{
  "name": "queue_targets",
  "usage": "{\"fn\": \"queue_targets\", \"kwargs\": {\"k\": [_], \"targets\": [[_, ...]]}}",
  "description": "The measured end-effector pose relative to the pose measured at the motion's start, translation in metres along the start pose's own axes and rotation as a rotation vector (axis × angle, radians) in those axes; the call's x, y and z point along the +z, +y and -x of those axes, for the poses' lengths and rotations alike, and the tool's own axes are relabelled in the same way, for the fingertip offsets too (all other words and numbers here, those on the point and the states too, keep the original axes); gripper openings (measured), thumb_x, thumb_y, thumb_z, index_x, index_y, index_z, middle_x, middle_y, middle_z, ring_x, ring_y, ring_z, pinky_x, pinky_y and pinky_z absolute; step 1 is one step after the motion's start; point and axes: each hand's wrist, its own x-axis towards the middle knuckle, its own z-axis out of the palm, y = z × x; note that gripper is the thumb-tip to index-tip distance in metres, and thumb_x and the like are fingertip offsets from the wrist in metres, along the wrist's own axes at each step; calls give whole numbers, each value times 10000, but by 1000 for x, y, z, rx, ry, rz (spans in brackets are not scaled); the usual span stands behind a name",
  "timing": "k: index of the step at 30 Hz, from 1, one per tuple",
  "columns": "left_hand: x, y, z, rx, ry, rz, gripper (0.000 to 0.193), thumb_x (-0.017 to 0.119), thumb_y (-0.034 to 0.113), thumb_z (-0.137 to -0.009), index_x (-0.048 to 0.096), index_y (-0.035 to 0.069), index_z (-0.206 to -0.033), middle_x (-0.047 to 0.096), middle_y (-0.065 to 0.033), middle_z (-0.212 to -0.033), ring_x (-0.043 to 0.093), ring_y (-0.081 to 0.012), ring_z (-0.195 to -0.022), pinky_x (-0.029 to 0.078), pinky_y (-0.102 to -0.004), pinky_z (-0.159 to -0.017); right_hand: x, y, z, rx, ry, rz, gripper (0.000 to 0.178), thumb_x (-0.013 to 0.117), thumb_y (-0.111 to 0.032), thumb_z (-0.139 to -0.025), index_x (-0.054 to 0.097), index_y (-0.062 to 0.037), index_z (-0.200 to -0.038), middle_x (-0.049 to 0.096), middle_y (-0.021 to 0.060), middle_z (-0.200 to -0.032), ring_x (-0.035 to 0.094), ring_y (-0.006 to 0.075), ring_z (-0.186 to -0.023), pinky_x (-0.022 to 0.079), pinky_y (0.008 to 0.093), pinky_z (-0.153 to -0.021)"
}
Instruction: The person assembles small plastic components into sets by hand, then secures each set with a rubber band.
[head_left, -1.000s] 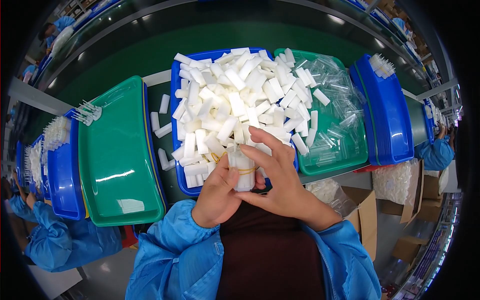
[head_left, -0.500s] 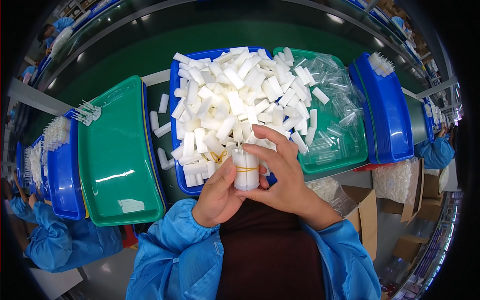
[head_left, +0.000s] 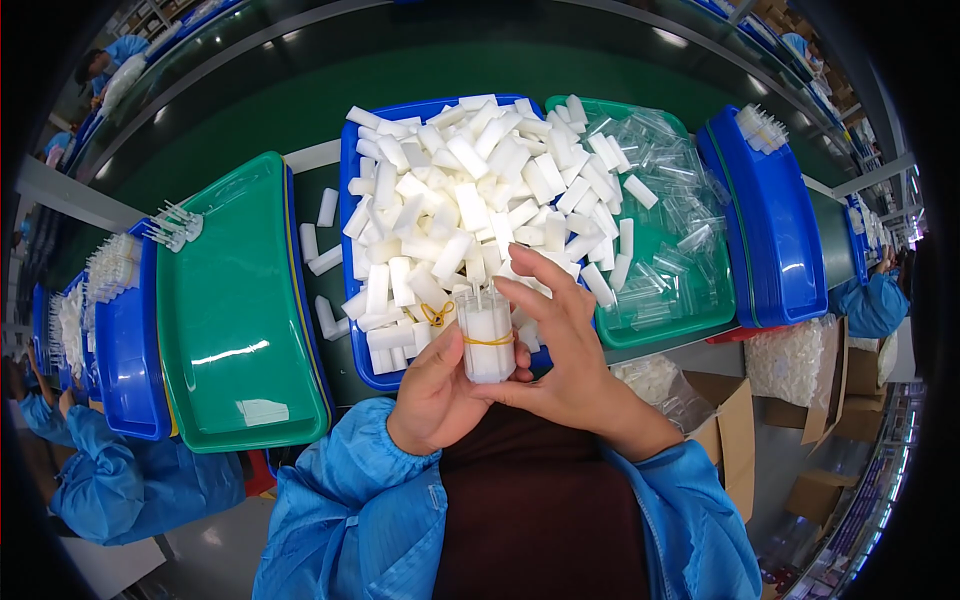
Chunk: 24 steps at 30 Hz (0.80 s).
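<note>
Clear-and-white, a bundle (head_left: 487, 362) already ringed by a yellow band (head_left: 490, 341) is clasped by left hand (head_left: 435, 392) and right hand (head_left: 563, 345) just below frame centre, while white blocks (head_left: 472, 205) and clear tubes (head_left: 692, 216) are left loose at upper centre and right.

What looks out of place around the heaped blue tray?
Several white blocks lie loose left of the blue tray, and others lie beside clear tubes in the right-hand green tray: apparently strayed from the heap.
</note>
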Motion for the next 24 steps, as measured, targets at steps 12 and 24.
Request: {"fn": "queue_targets", "kwargs": {"k": [12,24], "targets": [[-2,-1,-4,-40,-32,25,497,316,407,-999,383,34,-1320,522,-159,-1175,548,-274,-1036,463,-404,-912,-1,1,-1,-29,38,26,767,844,-298,-525,562,-106,-1212,422,149,-1371,458,269,-1191,289,363,-890],[5,0,6,55,-166,-388,608,662,44,-833,356,50,-1359,442,-85,-1298,462,-206,-1204,384,-346,-1013,-4,5,3,88,4,-576,692,864,-354,-572,564,-119,-1150,378,155,-1405,374,338,-1277,327,390,-975]]}}
